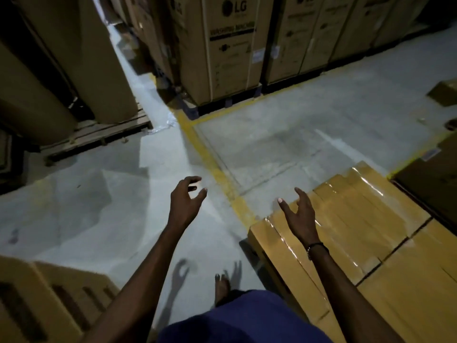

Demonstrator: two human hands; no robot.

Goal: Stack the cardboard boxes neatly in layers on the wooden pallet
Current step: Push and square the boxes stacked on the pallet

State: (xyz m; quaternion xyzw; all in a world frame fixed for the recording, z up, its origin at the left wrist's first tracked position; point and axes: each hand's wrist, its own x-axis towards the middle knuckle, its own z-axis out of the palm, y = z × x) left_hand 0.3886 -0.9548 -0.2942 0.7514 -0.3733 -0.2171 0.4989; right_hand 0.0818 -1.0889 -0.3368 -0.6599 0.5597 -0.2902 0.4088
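Observation:
A stack of flat yellow cardboard boxes (346,219) lies at the lower right, with glossy tape strips across the tops. My right hand (300,215) hovers over the near left corner of the top box, fingers spread and holding nothing. My left hand (185,199) hangs in the air above the bare concrete floor, left of the boxes, fingers loosely curled and empty. The pallet under the stack is hidden by the boxes.
Tall LG washing machine cartons (227,50) stand on pallets at the back. Large rounded cardboard forms sit on a wooden pallet (99,134) at the left. Yellow floor lines (212,164) cross the concrete. More cardboard (49,300) lies at the lower left.

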